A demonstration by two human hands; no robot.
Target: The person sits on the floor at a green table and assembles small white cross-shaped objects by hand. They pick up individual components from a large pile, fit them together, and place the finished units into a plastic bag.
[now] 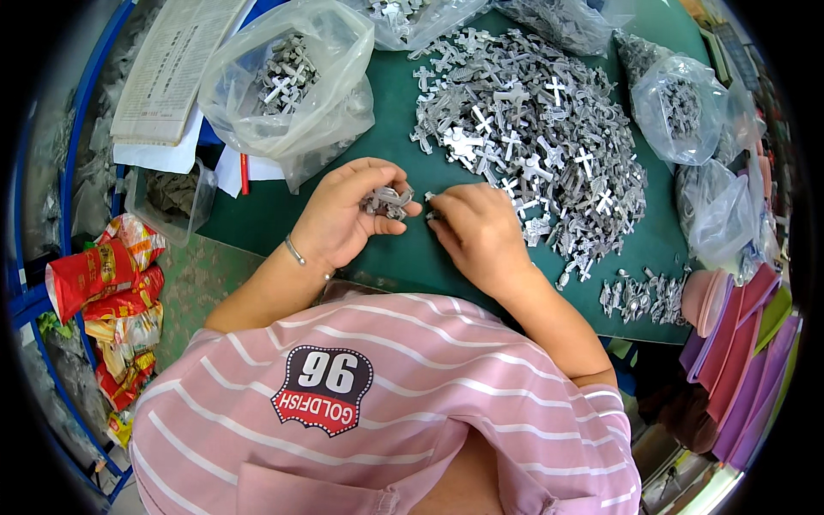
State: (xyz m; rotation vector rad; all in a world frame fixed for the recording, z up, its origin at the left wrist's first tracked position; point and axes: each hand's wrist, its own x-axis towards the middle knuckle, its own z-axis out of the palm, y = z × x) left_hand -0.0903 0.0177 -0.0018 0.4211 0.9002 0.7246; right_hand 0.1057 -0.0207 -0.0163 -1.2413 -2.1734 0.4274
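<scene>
My left hand [336,216] is closed around a small clump of grey metal crosses [388,203], which shows between the curled fingers and thumb. Just to its right, my right hand [482,230] pinches a small metal piece [430,197] at its fingertips; its shape is mostly hidden. Both hands are over the near part of the green tabletop [396,129]. Beyond my right hand spreads a large loose heap of silver-grey metal crosses [549,146]. A smaller group of slim metal pieces [645,297] lies near the table's front right edge.
At the back left stands an open plastic bag [339,51] with metal pieces inside, beside printed sheets [163,77], a red pen [245,174] and a clear tub [176,202]. More bags [682,107] line the right. Coloured sheets [738,360] hang at the right edge; red packets [107,275] hang left.
</scene>
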